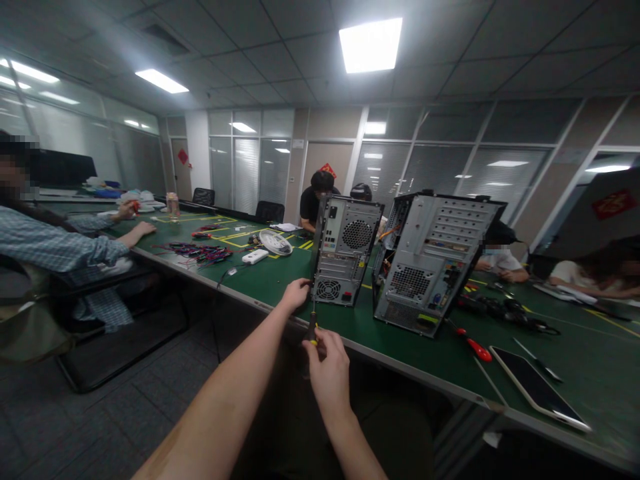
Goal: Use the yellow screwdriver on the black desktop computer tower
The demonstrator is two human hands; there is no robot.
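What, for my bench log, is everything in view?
Computer cases: two, silver and black, on table
Table: one, green, beneath
Screwdriver: one, black and yellow, before smaller case
Wires: one pile, red and black, left of cases
Block: one, white, beside wires
Round object: one, white, beyond block
Bottle: one, pinkish, beyond wires
Handled tool: one, red, right of cases
Phone: one, dark screen, table's right
Thin tool: one, silver and black, beside phone
Cables: count unclear, black, right of cases
Chairs: several, black, around table
Other people: at least five, around table
Ceiling lights: several, white, overhead
Left grip: one, bare, at smaller case's edge
Right grip: one, bare, on screwdriver handle
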